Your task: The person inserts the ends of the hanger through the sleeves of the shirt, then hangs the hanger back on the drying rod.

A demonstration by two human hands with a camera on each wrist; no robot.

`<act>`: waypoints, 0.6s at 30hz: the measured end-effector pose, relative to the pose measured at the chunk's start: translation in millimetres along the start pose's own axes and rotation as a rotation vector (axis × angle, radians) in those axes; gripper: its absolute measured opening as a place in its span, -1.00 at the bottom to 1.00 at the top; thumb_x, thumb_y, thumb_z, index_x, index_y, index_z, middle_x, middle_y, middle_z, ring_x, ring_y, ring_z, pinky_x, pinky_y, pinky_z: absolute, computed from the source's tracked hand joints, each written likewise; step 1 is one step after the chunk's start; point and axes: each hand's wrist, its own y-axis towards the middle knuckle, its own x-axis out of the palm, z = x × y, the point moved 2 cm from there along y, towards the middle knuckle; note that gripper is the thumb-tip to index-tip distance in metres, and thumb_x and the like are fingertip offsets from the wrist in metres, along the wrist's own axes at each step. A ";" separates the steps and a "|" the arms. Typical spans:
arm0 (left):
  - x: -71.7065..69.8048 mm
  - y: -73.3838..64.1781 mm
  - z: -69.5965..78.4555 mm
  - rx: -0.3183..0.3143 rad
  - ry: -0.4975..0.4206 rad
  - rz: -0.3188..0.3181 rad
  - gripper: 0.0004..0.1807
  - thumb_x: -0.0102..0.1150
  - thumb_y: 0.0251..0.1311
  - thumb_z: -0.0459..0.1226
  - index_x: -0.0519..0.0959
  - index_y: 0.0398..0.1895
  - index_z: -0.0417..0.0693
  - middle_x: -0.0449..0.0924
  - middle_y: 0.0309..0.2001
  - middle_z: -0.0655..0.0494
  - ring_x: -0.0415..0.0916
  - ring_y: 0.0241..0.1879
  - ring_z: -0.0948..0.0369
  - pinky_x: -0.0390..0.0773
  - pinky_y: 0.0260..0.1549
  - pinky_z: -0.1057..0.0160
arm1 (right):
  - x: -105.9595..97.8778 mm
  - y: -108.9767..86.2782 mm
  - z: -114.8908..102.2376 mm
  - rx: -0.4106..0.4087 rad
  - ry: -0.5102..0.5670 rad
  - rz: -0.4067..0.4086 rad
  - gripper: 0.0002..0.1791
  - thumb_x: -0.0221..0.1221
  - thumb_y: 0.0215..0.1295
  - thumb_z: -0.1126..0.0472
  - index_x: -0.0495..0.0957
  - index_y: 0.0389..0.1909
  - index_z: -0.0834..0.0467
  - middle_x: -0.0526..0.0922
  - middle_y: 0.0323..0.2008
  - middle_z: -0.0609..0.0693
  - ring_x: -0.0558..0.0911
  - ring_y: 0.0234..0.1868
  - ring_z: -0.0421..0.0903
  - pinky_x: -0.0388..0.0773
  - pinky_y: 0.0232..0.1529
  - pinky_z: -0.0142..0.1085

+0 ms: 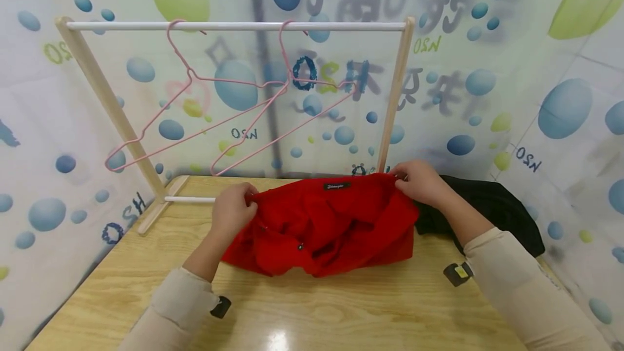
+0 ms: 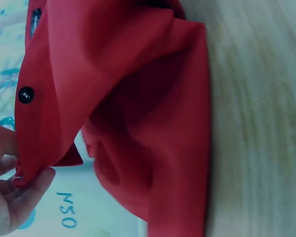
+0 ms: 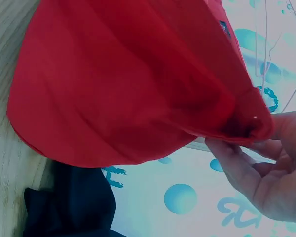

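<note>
A red garment (image 1: pixel 331 226) is held up by its top edge over the table, its lower part bunched in folds. Along that edge sits a small dark label (image 1: pixel 337 185), and a black button (image 2: pixel 26 95) shows in the left wrist view. My left hand (image 1: pixel 233 207) pinches the left end of the edge between thumb and fingers. At the opposite end, my right hand (image 1: pixel 420 182) pinches the corner of the cloth, as the right wrist view also shows. Whether the garment is a skirt or something else, I cannot tell.
Behind the garment stands a wooden rack with a white rail (image 1: pixel 234 26). Two pink hangers (image 1: pixel 190 77) hang from it. A black cloth item (image 1: pixel 487 210) lies at the right on the wooden table (image 1: pixel 341 313). A patterned curtain (image 1: pixel 439 123) closes off the back.
</note>
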 end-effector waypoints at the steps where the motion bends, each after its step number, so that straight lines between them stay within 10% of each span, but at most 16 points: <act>1: 2.8 0.6 -2.4 -0.002 -0.001 -0.020 -0.84 0.16 0.03 -0.44 0.65 -0.31 -0.16 0.64 -0.40 -0.01 0.52 -0.41 0.02 0.53 -0.39 0.01 | 1.1 0.4 0.2 0.011 0.026 -0.025 -0.68 0.01 0.31 0.40 0.58 0.00 0.40 0.66 -0.13 0.30 0.62 -0.20 0.14 0.62 -0.22 -0.07; 18: 4.5 4.9 -8.0 0.000 -0.150 -0.208 -0.74 0.17 0.06 -0.43 0.62 -0.14 -0.24 0.66 -0.18 -0.15 0.64 -0.22 -0.05 0.59 -0.18 -0.02 | 1.7 0.9 -2.2 0.193 0.389 -0.241 -0.58 -0.04 0.42 0.34 0.38 0.21 0.46 0.54 0.08 0.38 0.66 -0.22 -0.01 0.66 -0.20 -0.16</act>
